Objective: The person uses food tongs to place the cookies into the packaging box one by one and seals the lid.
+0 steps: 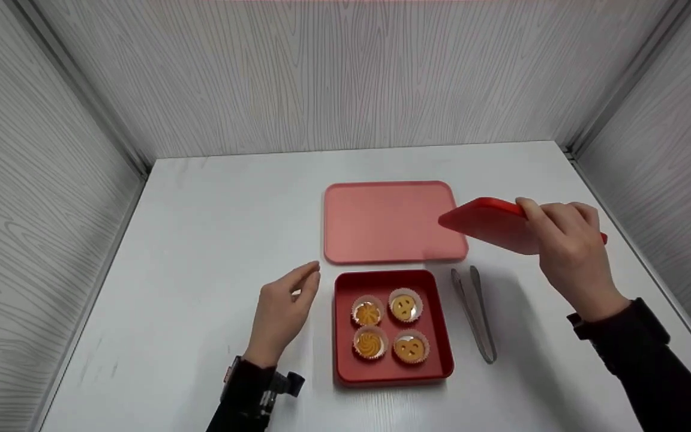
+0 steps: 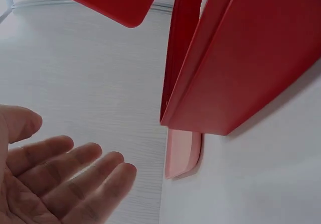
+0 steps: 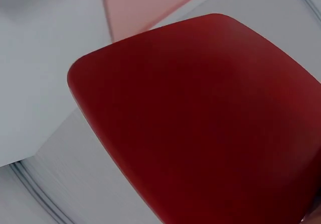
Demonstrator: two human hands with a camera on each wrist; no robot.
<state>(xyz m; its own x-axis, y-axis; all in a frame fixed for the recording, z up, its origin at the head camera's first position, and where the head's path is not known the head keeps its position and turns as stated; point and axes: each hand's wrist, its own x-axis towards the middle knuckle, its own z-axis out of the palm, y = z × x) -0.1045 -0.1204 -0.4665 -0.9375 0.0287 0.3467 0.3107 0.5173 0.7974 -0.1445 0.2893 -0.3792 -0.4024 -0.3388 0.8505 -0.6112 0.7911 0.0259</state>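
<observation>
My right hand (image 1: pixel 573 252) grips a red lid (image 1: pixel 495 227) by its edge and holds it tilted above the table, right of the pink tray. The lid's flat face (image 3: pixel 195 118) fills most of the right wrist view. My left hand (image 1: pixel 285 312) hovers just left of a red box (image 1: pixel 342 360), empty, its fingers relaxed. In the left wrist view, the fingers (image 2: pixel 75 179) are extended beside the box's wall (image 2: pixel 241 63). Inside the open box stand several cookies in paper cups, two with swirled tops (image 1: pixel 369 345) and others with small holes (image 1: pixel 404 307).
A pink tray (image 1: pixel 390 222) lies flat behind the box. Metal tongs (image 1: pixel 477 318) lie to the right of the box, their tips pointing away from me. Grey wood-grain panels (image 1: pixel 345 78) enclose the white table (image 1: pixel 219 222) at the back and sides.
</observation>
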